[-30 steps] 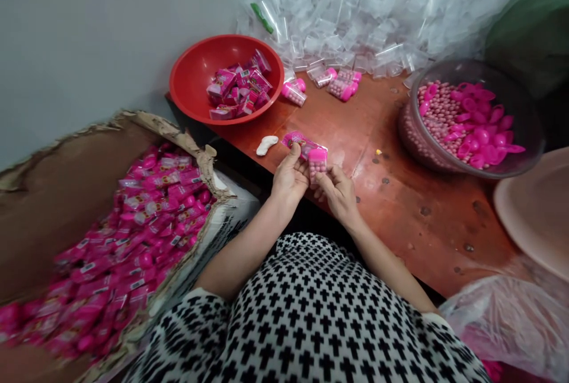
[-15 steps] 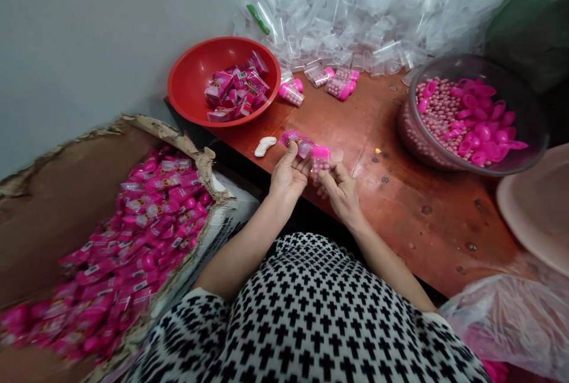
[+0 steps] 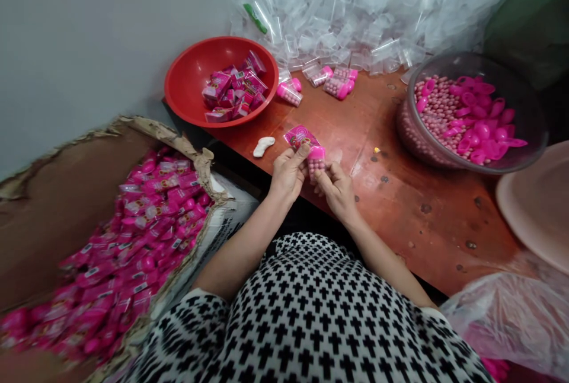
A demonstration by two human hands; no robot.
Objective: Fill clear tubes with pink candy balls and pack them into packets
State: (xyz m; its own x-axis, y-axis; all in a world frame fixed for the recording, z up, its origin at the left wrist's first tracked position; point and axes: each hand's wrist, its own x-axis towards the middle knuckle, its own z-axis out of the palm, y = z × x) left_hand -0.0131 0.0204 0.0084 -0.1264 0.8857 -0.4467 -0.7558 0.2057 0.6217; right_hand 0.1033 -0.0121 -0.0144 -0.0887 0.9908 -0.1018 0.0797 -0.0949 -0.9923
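Left hand [image 3: 288,174], gripping wrapper [image 3: 299,135], has neared right hand [image 3: 338,188], pinching vial [image 3: 317,160]; red bowl [image 3: 186,80], white scrap [image 3: 263,146] nearby.

Left forearm [image 3: 240,246] and right forearm [image 3: 386,258] converge at the near edge of the table [image 3: 391,223]. The left hand [image 3: 288,176] pinches, thumb uppermost; the right hand [image 3: 336,191] faces it, fingers curled, the lower ones apparently tucked under.
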